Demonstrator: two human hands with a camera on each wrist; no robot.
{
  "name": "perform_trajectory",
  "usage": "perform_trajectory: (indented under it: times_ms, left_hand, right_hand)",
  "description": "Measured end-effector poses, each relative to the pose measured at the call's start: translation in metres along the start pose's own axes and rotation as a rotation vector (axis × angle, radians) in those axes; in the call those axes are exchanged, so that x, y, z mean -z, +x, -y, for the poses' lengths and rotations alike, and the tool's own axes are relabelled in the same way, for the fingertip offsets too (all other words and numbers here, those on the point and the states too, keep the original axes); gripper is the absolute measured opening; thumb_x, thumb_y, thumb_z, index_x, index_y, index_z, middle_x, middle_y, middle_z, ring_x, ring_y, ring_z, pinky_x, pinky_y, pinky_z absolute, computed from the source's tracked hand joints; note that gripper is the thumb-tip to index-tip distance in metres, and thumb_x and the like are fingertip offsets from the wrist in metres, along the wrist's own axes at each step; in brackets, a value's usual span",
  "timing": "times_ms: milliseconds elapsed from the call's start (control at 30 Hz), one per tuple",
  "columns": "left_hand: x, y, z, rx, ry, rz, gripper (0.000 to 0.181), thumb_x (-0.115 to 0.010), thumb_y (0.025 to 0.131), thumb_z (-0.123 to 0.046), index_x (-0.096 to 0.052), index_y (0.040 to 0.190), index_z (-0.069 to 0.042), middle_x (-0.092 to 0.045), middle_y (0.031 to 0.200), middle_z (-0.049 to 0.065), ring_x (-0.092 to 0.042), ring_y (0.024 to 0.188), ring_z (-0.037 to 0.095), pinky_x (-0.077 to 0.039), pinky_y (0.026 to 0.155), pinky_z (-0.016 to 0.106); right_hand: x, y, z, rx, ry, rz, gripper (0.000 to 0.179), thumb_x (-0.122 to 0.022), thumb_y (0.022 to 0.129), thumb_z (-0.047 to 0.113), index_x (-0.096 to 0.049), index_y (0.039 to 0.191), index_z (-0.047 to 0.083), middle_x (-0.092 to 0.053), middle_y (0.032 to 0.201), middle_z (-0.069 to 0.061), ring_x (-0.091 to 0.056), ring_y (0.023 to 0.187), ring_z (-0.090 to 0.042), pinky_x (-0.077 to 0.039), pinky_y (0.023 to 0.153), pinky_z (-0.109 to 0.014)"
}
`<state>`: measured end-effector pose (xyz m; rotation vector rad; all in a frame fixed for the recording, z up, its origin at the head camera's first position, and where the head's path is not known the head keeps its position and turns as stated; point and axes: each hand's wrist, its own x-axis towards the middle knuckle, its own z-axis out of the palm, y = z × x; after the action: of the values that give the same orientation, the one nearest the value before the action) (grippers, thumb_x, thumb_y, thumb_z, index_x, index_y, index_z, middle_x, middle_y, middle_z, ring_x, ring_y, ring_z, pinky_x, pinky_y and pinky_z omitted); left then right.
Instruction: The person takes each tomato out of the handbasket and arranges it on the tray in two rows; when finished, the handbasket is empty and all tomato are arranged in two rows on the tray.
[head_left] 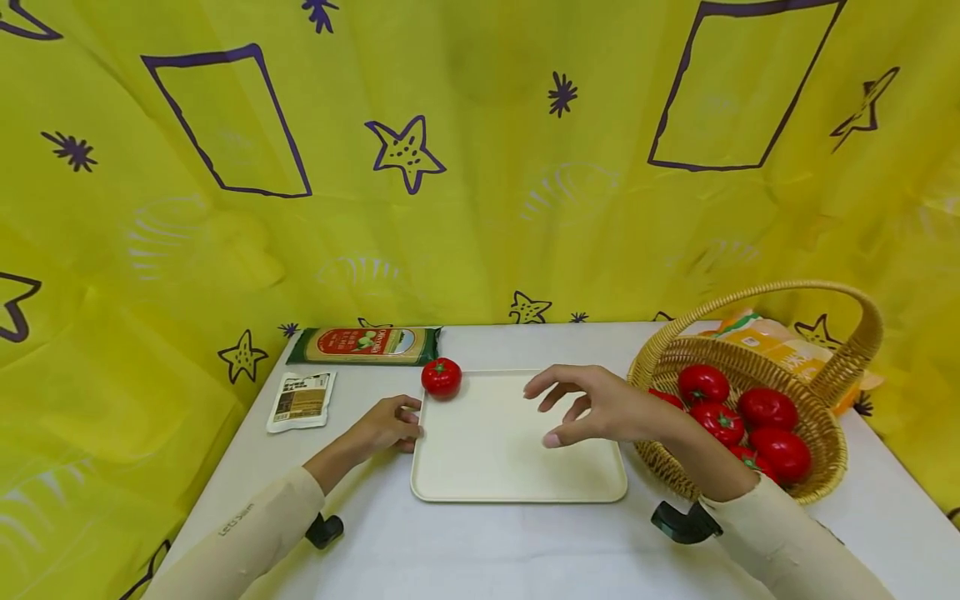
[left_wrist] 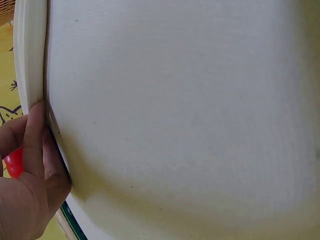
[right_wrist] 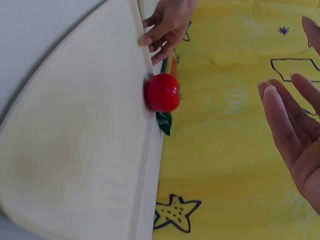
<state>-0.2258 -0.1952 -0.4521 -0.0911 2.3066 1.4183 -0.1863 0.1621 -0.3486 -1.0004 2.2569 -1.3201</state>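
A cream rectangular tray (head_left: pixel 517 450) lies on the white table, with one red tomato (head_left: pixel 442 378) at its far left corner. My left hand (head_left: pixel 392 423) holds the tray's left edge; in the left wrist view a fingertip (left_wrist: pixel 37 110) touches the rim. Over the right part of the tray hovers my right hand (head_left: pixel 592 404), fingers spread and loosely bent, with nothing between them. In the right wrist view this hand (right_wrist: pixel 300 135) is also bare, apart from the tomato. To the right, a wicker basket (head_left: pixel 834 429) contains several red tomatoes (head_left: pixel 768 408), partly hidden by the right forearm.
At the back left lies a green packet (head_left: pixel 365 345), and nearer, a small white pouch (head_left: pixel 302 402). An orange-and-white bag (head_left: pixel 780 346) sits behind the basket, whose tall handle (head_left: pixel 780 287) arches upward. A yellow patterned cloth (head_left: pixel 480 208) hangs behind the table.
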Motion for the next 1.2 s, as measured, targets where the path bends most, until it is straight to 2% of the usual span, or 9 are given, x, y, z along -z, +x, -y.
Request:
perform_trajectory:
  times_ms: [133,333,500,633,700,933,1067,1200]
  left_hand:
    - [0.000,0.000,0.000,0.001,0.005,-0.005,0.050,-0.069,0.088,0.004,-0.050,0.134,0.006,-0.056,0.099,0.012,-0.061,0.079,0.016,-0.062,0.067,0.028]
    - [-0.001,-0.002,0.000,-0.001,0.011,-0.005,0.050,-0.070,0.088,0.002,-0.051,0.135,0.005,-0.056,0.100,0.012,-0.061,0.080,0.017,-0.062,0.067,0.028]
    - [-0.001,-0.002,0.001,-0.006,0.009,0.002,0.051,-0.070,0.088,0.002,-0.050,0.135,0.005,-0.056,0.100,0.012,-0.060,0.080,0.017,-0.062,0.068,0.029]
    - [-0.001,0.000,0.001,-0.005,0.011,0.005,0.051,-0.070,0.088,0.002,-0.050,0.135,0.005,-0.056,0.100,0.012,-0.061,0.079,0.017,-0.062,0.068,0.028]
    - [0.000,0.000,0.001,0.004,0.012,0.001,0.051,-0.070,0.089,0.002,-0.050,0.135,0.005,-0.056,0.100,0.012,-0.061,0.079,0.017,-0.062,0.067,0.027]
    - [-0.001,0.001,0.001,0.002,0.034,0.001,0.050,-0.070,0.089,0.001,-0.050,0.135,0.004,-0.056,0.100,0.012,-0.061,0.079,0.017,-0.062,0.067,0.028]
    - [-0.001,0.001,0.002,0.005,0.030,-0.003,0.050,-0.070,0.089,0.002,-0.050,0.135,0.004,-0.056,0.100,0.012,-0.061,0.079,0.016,-0.062,0.067,0.028]
    - [-0.001,0.002,0.002,0.013,0.025,-0.012,0.050,-0.070,0.089,0.002,-0.051,0.135,0.004,-0.056,0.100,0.011,-0.061,0.080,0.017,-0.062,0.067,0.028]
  right_hand:
    - [0.006,-0.021,-0.005,-0.012,-0.006,0.016,0.047,-0.080,0.086,0.022,-0.060,0.129,0.019,-0.061,0.129,-0.001,-0.061,0.114,-0.030,-0.059,0.087,-0.034]
    - [0.016,-0.054,-0.013,-0.051,-0.022,0.002,0.047,-0.080,0.086,0.019,-0.060,0.128,0.013,-0.063,0.124,-0.005,-0.064,0.102,-0.016,-0.061,0.076,-0.032]
    - [0.024,-0.080,-0.019,-0.050,0.005,-0.005,0.045,-0.077,0.088,0.013,-0.059,0.129,0.008,-0.064,0.114,-0.013,-0.068,0.088,-0.018,-0.062,0.068,-0.031]
    - [0.030,-0.099,-0.026,-0.054,0.015,-0.007,0.046,-0.075,0.089,0.009,-0.057,0.131,0.008,-0.063,0.110,-0.012,-0.068,0.088,-0.019,-0.061,0.068,-0.031]
    - [0.033,-0.106,-0.031,-0.058,0.013,-0.008,0.045,-0.073,0.090,0.008,-0.057,0.132,0.008,-0.063,0.112,-0.012,-0.067,0.093,-0.019,-0.061,0.069,-0.031]
    - [0.048,-0.122,-0.042,-0.085,0.041,-0.035,0.043,-0.070,0.090,0.003,-0.056,0.131,0.002,-0.062,0.117,-0.012,-0.064,0.096,-0.020,-0.062,0.068,-0.033]
    - [0.062,-0.125,-0.051,-0.096,0.006,-0.064,0.043,-0.070,0.091,0.003,-0.056,0.131,0.000,-0.064,0.120,-0.004,-0.063,0.097,-0.019,-0.061,0.068,-0.032]
    - [0.077,-0.124,-0.062,-0.085,-0.051,-0.083,0.042,-0.069,0.091,0.002,-0.056,0.131,-0.004,-0.065,0.116,-0.006,-0.065,0.096,-0.017,-0.061,0.072,-0.029]
